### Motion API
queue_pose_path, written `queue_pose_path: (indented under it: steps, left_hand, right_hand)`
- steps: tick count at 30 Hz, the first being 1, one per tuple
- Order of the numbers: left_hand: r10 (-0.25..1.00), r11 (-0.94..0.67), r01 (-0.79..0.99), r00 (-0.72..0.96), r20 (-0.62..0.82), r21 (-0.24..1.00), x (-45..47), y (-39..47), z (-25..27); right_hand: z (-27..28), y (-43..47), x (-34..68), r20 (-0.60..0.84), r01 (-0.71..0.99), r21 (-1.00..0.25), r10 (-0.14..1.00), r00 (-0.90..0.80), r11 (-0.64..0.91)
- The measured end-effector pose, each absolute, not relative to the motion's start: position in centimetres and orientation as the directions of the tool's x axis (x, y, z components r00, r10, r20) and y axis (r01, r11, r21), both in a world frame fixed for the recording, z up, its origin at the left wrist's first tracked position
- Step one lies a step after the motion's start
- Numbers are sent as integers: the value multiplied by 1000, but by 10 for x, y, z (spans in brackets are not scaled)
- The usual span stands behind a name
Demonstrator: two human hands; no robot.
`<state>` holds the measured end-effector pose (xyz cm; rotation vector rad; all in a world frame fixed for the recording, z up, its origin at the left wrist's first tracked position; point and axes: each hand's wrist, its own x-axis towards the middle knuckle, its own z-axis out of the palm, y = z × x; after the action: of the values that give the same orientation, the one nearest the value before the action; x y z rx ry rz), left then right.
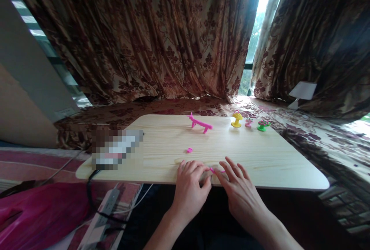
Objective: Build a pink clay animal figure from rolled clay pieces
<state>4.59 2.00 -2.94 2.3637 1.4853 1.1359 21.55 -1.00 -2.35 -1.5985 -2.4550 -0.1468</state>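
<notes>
A thin strand of pink modelling clay (pixel 213 170) lies on the table near its front edge, between my two hands. My left hand (pixel 190 180) rests palm down at its left end, the index fingertip touching it and the thumb held apart below. My right hand (pixel 238 184) is at the other end, its fingers spread and its index finger on the strand. Both hands are open and grip nothing that I can see. Beyond them sits a small pink clay lump (pixel 189 150). Farther back stands a pink four-legged clay animal (pixel 200 124) with pointed ears.
Along the table's (pixel 162 138) back right stand a yellow clay figure (pixel 236 119), a small pink one (pixel 248 122) and a green-based one (pixel 263 125). A pixelated object (pixel 118 149) lies at left. Below are a power strip (pixel 108 207) and cables. A white lamp (pixel 303 90) stands behind.
</notes>
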Motion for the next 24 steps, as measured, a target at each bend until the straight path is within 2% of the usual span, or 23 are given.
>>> queue_pose_path:
  steps: [13, 24]
  left_hand:
    - [817, -514, 730, 257, 516, 451, 49, 19, -28]
    - [817, -510, 736, 251, 519, 446, 48, 19, -28]
  right_hand:
    - [-22, -10, 215, 227, 914, -47, 896, -382, 402]
    - [-18, -5, 218, 241, 923, 2, 895, -375, 386]
